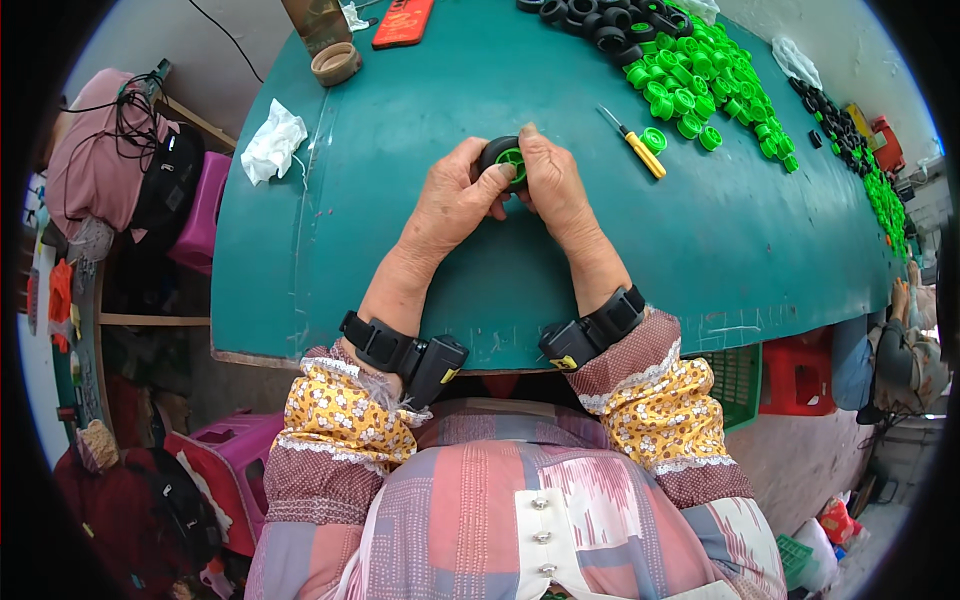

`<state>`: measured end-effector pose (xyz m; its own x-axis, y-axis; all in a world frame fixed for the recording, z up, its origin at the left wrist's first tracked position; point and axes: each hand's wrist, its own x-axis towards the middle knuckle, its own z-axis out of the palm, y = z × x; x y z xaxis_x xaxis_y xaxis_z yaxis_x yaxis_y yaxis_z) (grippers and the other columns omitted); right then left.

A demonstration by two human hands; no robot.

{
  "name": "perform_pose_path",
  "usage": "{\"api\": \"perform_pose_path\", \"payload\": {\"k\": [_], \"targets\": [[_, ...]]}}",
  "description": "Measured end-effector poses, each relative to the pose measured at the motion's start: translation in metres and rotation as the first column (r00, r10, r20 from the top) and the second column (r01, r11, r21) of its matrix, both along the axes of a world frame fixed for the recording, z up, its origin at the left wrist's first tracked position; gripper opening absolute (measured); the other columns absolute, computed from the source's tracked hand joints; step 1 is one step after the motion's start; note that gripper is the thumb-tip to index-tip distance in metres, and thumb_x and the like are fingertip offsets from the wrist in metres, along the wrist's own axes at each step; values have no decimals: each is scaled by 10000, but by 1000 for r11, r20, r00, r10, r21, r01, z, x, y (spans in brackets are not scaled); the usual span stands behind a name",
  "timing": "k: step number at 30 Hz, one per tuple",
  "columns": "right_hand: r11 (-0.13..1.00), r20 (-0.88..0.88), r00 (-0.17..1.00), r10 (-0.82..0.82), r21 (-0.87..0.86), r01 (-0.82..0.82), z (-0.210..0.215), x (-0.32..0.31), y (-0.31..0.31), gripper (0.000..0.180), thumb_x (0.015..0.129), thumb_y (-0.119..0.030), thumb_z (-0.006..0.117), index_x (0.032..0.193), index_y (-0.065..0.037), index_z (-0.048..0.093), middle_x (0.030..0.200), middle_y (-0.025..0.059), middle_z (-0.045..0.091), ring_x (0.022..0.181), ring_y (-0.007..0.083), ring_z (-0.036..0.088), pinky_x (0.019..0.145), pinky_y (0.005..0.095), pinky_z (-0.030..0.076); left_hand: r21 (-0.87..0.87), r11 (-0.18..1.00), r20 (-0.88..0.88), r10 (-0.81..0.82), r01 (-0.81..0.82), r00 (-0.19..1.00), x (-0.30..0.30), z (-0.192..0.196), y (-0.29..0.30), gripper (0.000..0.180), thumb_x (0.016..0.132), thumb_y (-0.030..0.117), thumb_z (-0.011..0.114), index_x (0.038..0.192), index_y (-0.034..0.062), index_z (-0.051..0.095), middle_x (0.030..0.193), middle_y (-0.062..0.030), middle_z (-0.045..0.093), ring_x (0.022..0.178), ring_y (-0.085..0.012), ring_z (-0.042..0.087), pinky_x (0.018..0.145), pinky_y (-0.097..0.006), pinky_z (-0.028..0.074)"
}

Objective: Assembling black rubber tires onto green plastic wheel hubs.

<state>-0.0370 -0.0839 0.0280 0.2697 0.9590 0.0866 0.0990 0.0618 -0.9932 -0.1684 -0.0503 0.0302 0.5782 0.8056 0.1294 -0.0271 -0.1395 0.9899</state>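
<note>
Between both hands, just above the green tabletop (pixel 380 270), is a small toy wheel (pixel 503 160) with a black tyre around a green spoked hub. My left hand (pixel 455 195) is closed on its left side, the thumb pressed across the hub's face. From the right, my right hand (pixel 550 178) grips the tyre, its thumb over the top edge; some of its fingers are hidden behind the wheel. To the right lies a yellow-handled screwdriver (pixel 640 152), its tip toward the far left. Beside it sits a loose green hub (pixel 654 139).
A large heap of green hubs (pixel 700 75) spreads over the far right, with black tyres (pixel 600 20) behind. Crumpled tissue (pixel 273 142), a brown lid (pixel 336 63) and a red phone-like object (pixel 403 22) lie at the left. Another person (pixel 900 350) sits at the far right edge.
</note>
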Motion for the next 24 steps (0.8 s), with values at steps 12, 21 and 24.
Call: {"api": "perform_pose_path", "payload": {"k": [12, 21, 24], "targets": [[997, 74, 994, 76, -4, -75, 6, 6, 2, 385, 857, -346, 507, 989, 14, 545, 767, 87, 584, 656, 157, 531, 602, 286, 446, -273, 960, 101, 92, -61, 991, 3, -2, -1, 271, 878, 244, 498, 978, -8, 509, 738, -79, 592, 558, -120, 583, 509, -198, 470], [983, 526, 835, 161, -8, -184, 33, 17, -28, 612, 659, -202, 695, 1194, -35, 450, 889, 99, 586, 762, 165, 555, 674, 302, 471, -519, 844, 323, 47, 135, 945, 2, 1, -9, 317, 884, 290, 482, 989, -4, 535, 794, -93, 622, 654, -149, 621, 560, -223, 495], [979, 461, 869, 179, 4, -204, 45, 32, -43, 553, 647, -165, 703, 1139, -28, 491, 898, 98, 591, 765, 158, 556, 686, 300, 475, -574, 771, 350, -72, 275, 934, 6, 11, -13, 359, 892, 325, 473, 994, -13, 534, 798, -107, 625, 667, -181, 629, 594, -239, 503]]}}
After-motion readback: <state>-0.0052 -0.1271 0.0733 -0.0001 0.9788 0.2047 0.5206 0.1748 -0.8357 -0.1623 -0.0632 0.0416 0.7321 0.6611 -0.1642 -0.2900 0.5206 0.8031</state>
